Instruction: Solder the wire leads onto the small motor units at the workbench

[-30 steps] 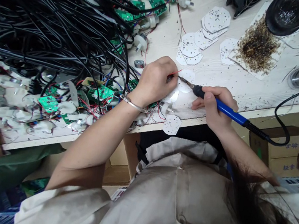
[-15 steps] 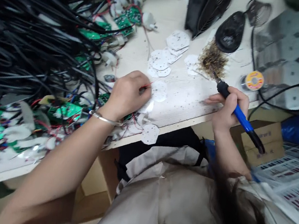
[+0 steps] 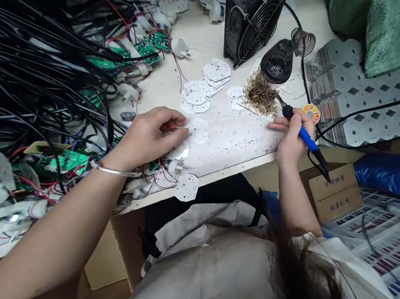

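My right hand (image 3: 293, 135) grips a soldering iron (image 3: 308, 139) with a blue handle and black grip. Its tip points left, at the right edge of a brown, grainy heap (image 3: 260, 94). Near the table's front, my left hand (image 3: 154, 134) is curled, with a thin wire (image 3: 177, 128) between thumb and fingers; its far end is hard to make out. Just right of those fingertips lies a white octagonal board (image 3: 198, 130). Another octagonal board (image 3: 187, 187) overhangs the front edge below, beside a white plug piece (image 3: 175, 167) with red wires.
Black cables (image 3: 39, 49) and green circuit boards (image 3: 66, 162) crowd the left. Behind lie stacked white boards (image 3: 196, 92), a black fan (image 3: 251, 22) and an iron stand (image 3: 277, 62). A solder spool (image 3: 310, 114) and metal plates (image 3: 371, 97) are at the right.
The view has shifted, so the table contents sit further left. The iron's tip has moved from the heap's lower edge to its right side. My left fingers look a little less tightly curled.
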Demonstrator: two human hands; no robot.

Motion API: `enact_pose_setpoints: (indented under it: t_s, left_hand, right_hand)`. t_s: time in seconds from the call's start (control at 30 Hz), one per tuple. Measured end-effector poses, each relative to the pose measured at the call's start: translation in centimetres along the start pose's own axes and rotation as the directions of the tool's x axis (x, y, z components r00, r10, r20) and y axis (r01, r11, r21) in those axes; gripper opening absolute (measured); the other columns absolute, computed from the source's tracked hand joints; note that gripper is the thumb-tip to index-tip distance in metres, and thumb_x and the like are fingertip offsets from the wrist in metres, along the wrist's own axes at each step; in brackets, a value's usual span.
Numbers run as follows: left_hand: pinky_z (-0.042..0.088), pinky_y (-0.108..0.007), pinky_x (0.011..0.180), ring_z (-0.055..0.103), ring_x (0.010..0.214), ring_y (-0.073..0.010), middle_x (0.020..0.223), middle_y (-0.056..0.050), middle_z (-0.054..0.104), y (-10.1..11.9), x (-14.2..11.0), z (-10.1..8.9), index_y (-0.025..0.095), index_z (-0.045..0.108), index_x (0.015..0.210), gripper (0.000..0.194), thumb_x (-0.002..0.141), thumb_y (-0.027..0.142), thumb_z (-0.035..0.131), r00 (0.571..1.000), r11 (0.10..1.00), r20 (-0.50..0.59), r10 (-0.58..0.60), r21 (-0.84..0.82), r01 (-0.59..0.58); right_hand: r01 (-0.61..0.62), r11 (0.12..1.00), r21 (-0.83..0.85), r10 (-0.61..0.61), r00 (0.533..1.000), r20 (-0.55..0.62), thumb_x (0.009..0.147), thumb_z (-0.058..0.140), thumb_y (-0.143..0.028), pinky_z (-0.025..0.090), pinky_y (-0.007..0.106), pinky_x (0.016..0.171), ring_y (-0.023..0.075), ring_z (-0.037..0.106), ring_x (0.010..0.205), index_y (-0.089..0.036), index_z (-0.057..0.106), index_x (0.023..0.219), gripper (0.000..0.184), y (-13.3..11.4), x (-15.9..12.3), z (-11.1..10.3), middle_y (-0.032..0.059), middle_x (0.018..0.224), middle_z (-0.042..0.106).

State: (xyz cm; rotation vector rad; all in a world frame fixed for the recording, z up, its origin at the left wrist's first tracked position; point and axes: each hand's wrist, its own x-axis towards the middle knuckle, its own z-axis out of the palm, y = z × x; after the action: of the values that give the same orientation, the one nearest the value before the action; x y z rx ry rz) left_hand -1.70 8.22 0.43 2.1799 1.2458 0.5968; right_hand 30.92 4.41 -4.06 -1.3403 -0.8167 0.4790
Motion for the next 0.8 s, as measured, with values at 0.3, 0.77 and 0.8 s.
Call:
enact_pose_setpoints:
  t_s: [0.3,0.77,0.8]
  left_hand:
    - [0.061,-0.037,0.088,0.073,0.092,-0.0217,0.101,-0.004,0.079,0.4,-0.6,-0.4,0.029,0.077,0.101,0.026,0.1,0.043,0.056,0.998,0.997,-0.031,0.058,-0.042,-0.059]
    - [0.055,-0.031,0.078,0.066,0.083,-0.0167,0.09,-0.004,0.074,0.7,-0.5,1.0,0.018,0.078,0.085,0.012,0.088,0.023,0.067,0.998,0.997,-0.052,-0.03,-0.069,0.026]
    - [0.055,-0.031,0.078,0.066,0.085,-0.017,0.091,-0.004,0.072,0.6,-0.4,1.1,0.018,0.076,0.083,0.01,0.085,0.02,0.067,0.998,0.998,-0.062,-0.018,-0.053,0.014]
  right_hand:
    - [-0.038,0.999,-0.038,0.038,0.999,0.016,0.096,0.056,-0.072,0.059,0.03,0.053,0.0159,0.071,0.053,-0.025,0.058,0.108,0.048,0.3,0.4,-0.3,-0.0048,0.07,0.068]
    - [-0.297,0.94,0.17,0.222,0.908,0.356,0.094,0.067,-0.059,0.052,0.021,0.04,0.0118,0.066,0.04,-0.024,0.067,0.094,0.035,-5.8,-9.8,4.1,-0.0076,0.058,0.071]
    - [-0.313,0.934,0.172,0.233,0.898,0.373,0.093,0.068,-0.06,0.05,0.02,0.039,0.0116,0.065,0.039,-0.024,0.068,0.093,0.036,-5.7,-10.0,4.3,-0.0076,0.057,0.071]
